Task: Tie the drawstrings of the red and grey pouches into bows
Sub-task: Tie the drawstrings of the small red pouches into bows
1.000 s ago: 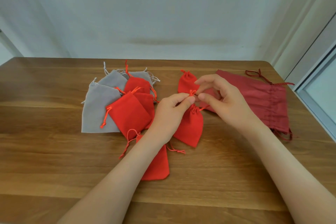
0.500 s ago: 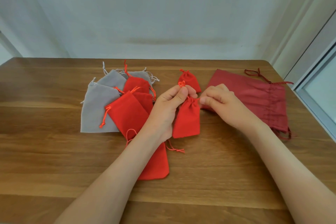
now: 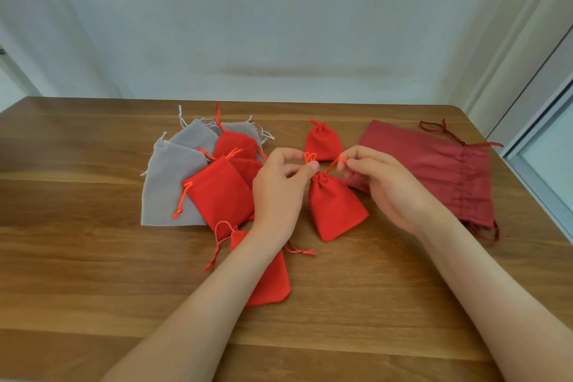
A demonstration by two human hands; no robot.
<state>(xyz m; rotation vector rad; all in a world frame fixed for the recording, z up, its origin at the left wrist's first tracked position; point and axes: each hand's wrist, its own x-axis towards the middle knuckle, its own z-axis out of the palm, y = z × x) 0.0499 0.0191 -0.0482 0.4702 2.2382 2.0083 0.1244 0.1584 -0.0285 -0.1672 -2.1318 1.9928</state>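
My left hand (image 3: 279, 192) pinches a loop of the drawstring (image 3: 310, 156) between thumb and forefinger, and my right hand (image 3: 381, 186) pinches its other end. The red pouch (image 3: 336, 211) lies between them on the table (image 3: 93, 257), just right of the pile of grey and red pouches (image 3: 173, 183).

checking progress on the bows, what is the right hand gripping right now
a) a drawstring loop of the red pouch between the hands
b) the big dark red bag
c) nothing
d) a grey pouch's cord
a: the right hand pinches a drawstring loop rising from the neck of the small red pouch, while the left hand pinches the other loop.
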